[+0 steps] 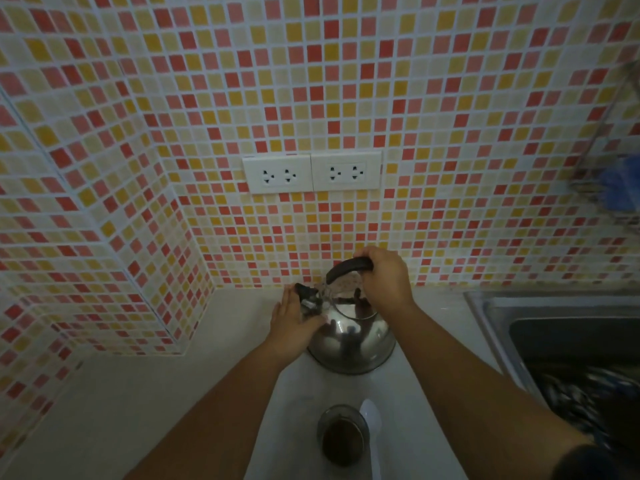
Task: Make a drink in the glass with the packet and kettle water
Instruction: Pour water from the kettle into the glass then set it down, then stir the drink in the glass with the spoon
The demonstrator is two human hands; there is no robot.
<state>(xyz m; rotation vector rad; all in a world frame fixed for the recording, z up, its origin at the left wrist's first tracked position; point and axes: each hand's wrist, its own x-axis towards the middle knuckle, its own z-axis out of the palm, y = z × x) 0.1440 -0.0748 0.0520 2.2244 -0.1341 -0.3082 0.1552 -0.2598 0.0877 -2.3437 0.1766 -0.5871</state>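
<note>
At a tiled kitchen counter [138, 393], a person reaches for a steel kettle [351, 336] that stands near the back wall, below two wall sockets [311, 172]. The right hand [386, 280] is curled around the black handle [348, 266] on top. The left hand [289, 323] lies flat and open-fingered against the kettle's side, just by the spout [306, 296]. Closer to the camera, well apart from the kettle, a glass [343, 434] holds dark contents, seemingly the packet's powder; a white spoon [372, 431] lies just beside it. No packet is in view. The step in hand appears to be taking up the kettle to pour. The next move likely calls for a steady lift, bringing the spout over the glass and tipping slowly. A sink [485, 323] sits at right.
</note>
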